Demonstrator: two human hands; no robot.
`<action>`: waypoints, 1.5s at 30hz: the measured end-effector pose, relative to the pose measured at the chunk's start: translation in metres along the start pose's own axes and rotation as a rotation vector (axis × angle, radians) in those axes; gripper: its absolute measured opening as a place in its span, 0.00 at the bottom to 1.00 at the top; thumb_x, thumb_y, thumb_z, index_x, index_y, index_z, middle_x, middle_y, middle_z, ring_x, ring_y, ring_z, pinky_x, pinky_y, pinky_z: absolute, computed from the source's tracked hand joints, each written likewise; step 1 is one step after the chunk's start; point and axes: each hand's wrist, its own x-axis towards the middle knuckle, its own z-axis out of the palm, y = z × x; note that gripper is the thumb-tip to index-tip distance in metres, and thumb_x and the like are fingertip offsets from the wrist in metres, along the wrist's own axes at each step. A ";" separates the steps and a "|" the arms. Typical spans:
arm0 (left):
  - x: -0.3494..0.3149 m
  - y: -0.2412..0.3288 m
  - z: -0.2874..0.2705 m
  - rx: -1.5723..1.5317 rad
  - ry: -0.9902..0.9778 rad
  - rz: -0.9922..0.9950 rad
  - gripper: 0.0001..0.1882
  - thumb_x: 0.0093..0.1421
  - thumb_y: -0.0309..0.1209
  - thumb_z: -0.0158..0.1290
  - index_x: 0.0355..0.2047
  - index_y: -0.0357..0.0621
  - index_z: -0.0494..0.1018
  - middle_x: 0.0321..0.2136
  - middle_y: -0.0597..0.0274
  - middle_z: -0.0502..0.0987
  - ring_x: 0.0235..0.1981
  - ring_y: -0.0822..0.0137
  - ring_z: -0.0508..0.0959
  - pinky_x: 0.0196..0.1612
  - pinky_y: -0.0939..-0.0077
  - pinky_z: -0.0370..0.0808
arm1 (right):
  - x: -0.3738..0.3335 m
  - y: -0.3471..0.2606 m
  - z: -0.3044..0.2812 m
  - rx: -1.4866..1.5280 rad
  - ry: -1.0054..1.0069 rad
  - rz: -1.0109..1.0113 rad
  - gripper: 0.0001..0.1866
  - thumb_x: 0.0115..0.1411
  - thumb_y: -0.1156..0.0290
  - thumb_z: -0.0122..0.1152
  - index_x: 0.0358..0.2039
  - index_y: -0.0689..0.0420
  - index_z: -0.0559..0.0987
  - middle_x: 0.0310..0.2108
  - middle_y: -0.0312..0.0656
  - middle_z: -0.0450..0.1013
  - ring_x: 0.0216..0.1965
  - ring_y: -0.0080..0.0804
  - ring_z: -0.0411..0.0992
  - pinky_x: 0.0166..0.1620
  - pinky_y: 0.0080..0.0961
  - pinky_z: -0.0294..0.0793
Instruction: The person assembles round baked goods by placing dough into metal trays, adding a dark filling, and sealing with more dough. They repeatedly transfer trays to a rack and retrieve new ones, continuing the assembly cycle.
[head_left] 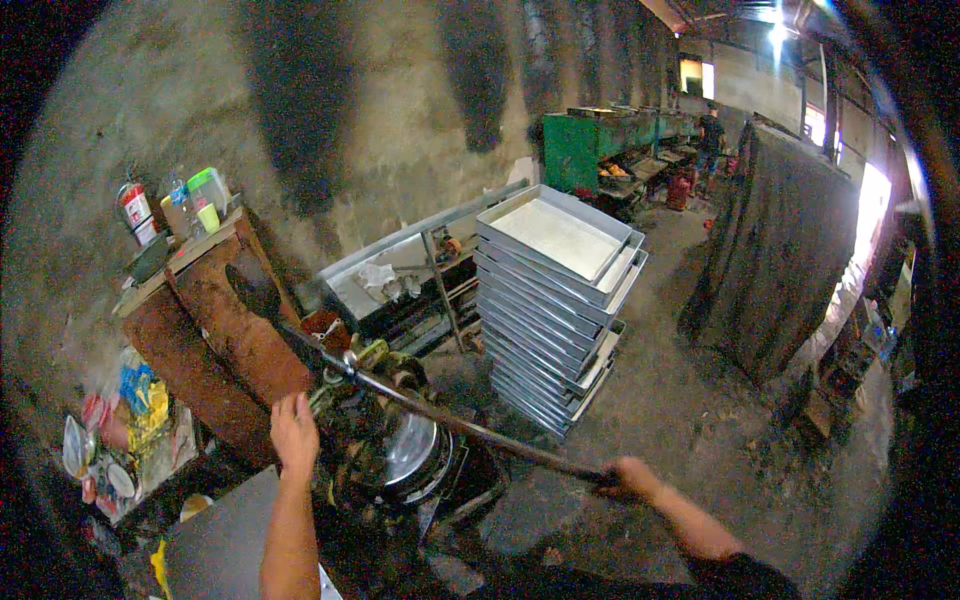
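Closest to the camera, rising from 6 to 7 o'clock, a bare left forearm (288, 540), ending at 8 o'clock in the left hand (294, 432). Fingers extended toward 12, palm clear of any grasp; near the shaft but apparently apart from it. Cannot tell whether touching the rusty brown casing (215, 330) behind, at 9. At 5 o'clock, right hand (630, 480) clenched around the near end of a long-handled paddle (432, 411), with a dark sleeve (742, 575) farther out at 5.

Main risk, by judgement: a dip or sideways swing of the far end, from a 1-handed grip so far from the dark, rounded blade (252, 292). Possible too: a clash with the machinery (372, 360) at 8 or the shiny metal pot (413, 450) at 7, both close under the shaft in view. At 3 o'clock, just off centre, a tall, uneven stack of metal trays (540, 310); likely to shift or topple if bumped by a wide sweep of the handle.

Paddle stretched diagonally across the lower left of the view: blade pointing toward 9 o'clock, grip end toward 5, long axis slanting roughly from 10 down to 4.
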 end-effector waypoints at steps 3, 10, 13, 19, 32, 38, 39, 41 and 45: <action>-0.004 0.069 -0.029 -0.471 0.220 0.406 0.09 0.59 0.31 0.56 0.34 0.37 0.78 0.35 0.51 0.79 0.38 0.52 0.78 0.45 0.62 0.74 | -0.038 -0.057 -0.112 -0.035 0.212 -0.354 0.24 0.48 0.70 0.68 0.48 0.50 0.75 0.26 0.45 0.75 0.28 0.37 0.75 0.33 0.35 0.74; 0.032 0.276 -0.069 -0.652 0.341 1.074 0.27 0.48 0.53 0.64 0.39 0.43 0.78 0.39 0.46 0.79 0.42 0.46 0.80 0.46 0.57 0.76 | -0.014 -0.273 -0.278 -0.228 0.846 -1.011 0.24 0.39 0.77 0.68 0.41 0.55 0.74 0.36 0.33 0.71 0.36 0.23 0.70 0.37 0.22 0.71; 0.112 0.277 -0.103 -0.364 0.752 0.489 0.24 0.50 0.51 0.61 0.33 0.41 0.78 0.27 0.47 0.81 0.30 0.43 0.81 0.37 0.52 0.78 | 0.044 -0.358 -0.299 0.002 0.916 -1.298 0.29 0.47 0.75 0.69 0.52 0.53 0.74 0.33 0.35 0.73 0.32 0.21 0.70 0.36 0.18 0.71; 0.290 0.141 -0.156 -0.255 0.887 0.007 0.20 0.50 0.45 0.59 0.25 0.36 0.80 0.27 0.41 0.81 0.33 0.43 0.82 0.39 0.55 0.79 | 0.155 -0.378 -0.249 -0.046 0.768 -1.496 0.34 0.51 0.77 0.63 0.61 0.52 0.70 0.36 0.37 0.74 0.26 0.15 0.67 0.26 0.16 0.66; 0.297 0.112 -0.168 -0.067 0.997 -0.133 0.25 0.53 0.44 0.53 0.37 0.30 0.77 0.32 0.36 0.80 0.38 0.41 0.80 0.42 0.49 0.76 | 0.359 -0.386 0.003 0.499 0.618 -1.333 0.17 0.60 0.72 0.52 0.49 0.60 0.76 0.47 0.52 0.71 0.53 0.50 0.66 0.59 0.40 0.64; 0.218 0.083 -0.188 0.003 0.663 -0.041 0.58 0.52 0.65 0.54 0.68 0.33 0.47 0.67 0.37 0.53 0.68 0.41 0.51 0.67 0.37 0.46 | 0.345 -0.269 0.115 0.878 0.521 -0.932 0.22 0.68 0.68 0.43 0.56 0.69 0.70 0.57 0.55 0.68 0.58 0.46 0.65 0.64 0.37 0.59; 0.194 0.081 -0.179 -0.035 0.581 -0.079 0.57 0.51 0.62 0.57 0.68 0.36 0.47 0.66 0.36 0.55 0.68 0.40 0.53 0.67 0.36 0.44 | 0.330 -0.231 0.143 0.537 0.680 -0.911 0.25 0.67 0.61 0.46 0.54 0.70 0.72 0.54 0.55 0.71 0.54 0.48 0.68 0.61 0.39 0.63; 0.138 0.079 -0.154 -0.200 0.567 -0.004 0.49 0.54 0.54 0.56 0.66 0.36 0.51 0.63 0.38 0.58 0.65 0.41 0.57 0.66 0.43 0.51 | 0.294 -0.177 0.193 0.196 0.721 -0.743 0.29 0.66 0.52 0.47 0.50 0.69 0.74 0.50 0.54 0.73 0.48 0.49 0.71 0.54 0.40 0.68; 0.037 0.058 -0.103 -0.425 0.623 0.172 0.32 0.61 0.37 0.54 0.61 0.36 0.59 0.59 0.42 0.64 0.60 0.44 0.66 0.62 0.58 0.64 | 0.212 -0.130 0.252 1.061 -0.366 0.005 0.33 0.64 0.42 0.41 0.47 0.61 0.74 0.43 0.48 0.73 0.37 0.44 0.68 0.42 0.39 0.67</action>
